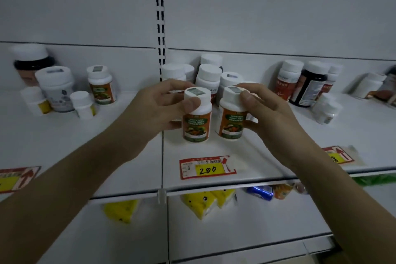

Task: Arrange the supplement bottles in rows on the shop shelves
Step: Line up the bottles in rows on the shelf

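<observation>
Two white-capped supplement bottles with orange-green labels stand side by side near the white shelf (267,163) front edge, left hand (156,105) clasping one (196,118), right hand (265,109) the other (231,117)

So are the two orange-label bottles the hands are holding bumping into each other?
Apart. The head view shows a strip of white shelf between the left orange-label white-capped bottle, held by the left hand, and the right orange-label white-capped bottle, held by the right hand.

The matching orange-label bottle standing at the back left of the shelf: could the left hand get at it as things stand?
Probably not yet: the left hand is holding a bottle. The path to the orange-label bottle looks clear.
</observation>
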A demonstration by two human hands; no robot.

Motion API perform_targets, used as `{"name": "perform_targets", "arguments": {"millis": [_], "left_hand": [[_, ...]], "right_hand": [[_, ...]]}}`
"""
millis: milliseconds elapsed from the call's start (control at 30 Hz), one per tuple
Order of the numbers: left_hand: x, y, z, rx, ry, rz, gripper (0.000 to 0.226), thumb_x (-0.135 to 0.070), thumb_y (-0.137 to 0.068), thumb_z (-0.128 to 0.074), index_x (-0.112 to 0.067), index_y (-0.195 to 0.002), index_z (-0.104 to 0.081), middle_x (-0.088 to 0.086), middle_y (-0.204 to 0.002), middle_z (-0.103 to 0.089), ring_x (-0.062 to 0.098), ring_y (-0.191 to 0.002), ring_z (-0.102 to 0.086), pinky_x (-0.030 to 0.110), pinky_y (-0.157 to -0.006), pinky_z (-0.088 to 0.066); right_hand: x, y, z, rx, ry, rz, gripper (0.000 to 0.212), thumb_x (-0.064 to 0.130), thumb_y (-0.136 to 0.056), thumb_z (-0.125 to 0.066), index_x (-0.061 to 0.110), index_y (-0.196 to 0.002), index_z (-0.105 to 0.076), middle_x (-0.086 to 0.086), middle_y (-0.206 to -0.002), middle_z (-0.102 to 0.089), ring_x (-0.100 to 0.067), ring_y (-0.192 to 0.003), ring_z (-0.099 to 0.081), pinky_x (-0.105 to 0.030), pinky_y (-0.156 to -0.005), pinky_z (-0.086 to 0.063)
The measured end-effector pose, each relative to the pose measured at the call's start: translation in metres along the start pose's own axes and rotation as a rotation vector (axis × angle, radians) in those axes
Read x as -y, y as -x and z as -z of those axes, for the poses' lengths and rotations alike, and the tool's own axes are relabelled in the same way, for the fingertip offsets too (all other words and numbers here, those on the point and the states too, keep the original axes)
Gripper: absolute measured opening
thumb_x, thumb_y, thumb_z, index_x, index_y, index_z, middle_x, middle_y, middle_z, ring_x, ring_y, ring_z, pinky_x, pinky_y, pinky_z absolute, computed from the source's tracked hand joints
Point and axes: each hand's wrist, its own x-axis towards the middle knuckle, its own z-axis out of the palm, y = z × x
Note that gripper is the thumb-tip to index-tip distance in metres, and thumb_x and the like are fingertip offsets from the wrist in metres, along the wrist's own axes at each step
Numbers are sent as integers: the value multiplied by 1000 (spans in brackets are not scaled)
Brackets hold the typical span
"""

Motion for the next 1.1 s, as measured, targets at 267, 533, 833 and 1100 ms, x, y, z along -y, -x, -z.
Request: {"name": "perform_targets", "arguments": {"millis": [267,533,833,1100], "left_hand": [[-6,-7,-78,-60,40,-40,39,-36,-65,-72,-30,-104,-67,-13,-102,-75,6,-95,-71,22,-69,-59],[1,-28,-180,-106,38,-74,39,-40,-68,-71,-32,-106,-67,-12,-108,-74,5,-101,-69,22,-74,-58],[27,-41,-213,-293,27,-22,28,-35,-74,-75,-38,-101,-71,-12,-111,-73,5,-103,-68,28,-79,-59],[46,-54,-227,-306,3,-24,23,-23,-87,-71,-40,-102,-73,-12,-110,-73,7,-103,-69,25,-75,-58]], "right_hand": [[23,15,78,-18,35,63,35,47,-86,-62,27,-115,-65,11,-108,-72,-11,-106,-67,-27,-81,-57],[19,40,191,-75,66,92,30,47,-83,-61,33,-109,-66,16,-107,-72,-5,-102,-68,-29,-82,-53],[-5,34,218,-28,-1,47,42,46,-77,-64,28,-115,-65,14,-108,-73,-6,-102,-68,-33,-87,-54],[-28,25,203,-1,16,37,44,51,-74,-62,35,-115,-64,22,-98,-72,2,-94,-68,-19,-74,-56]]}}
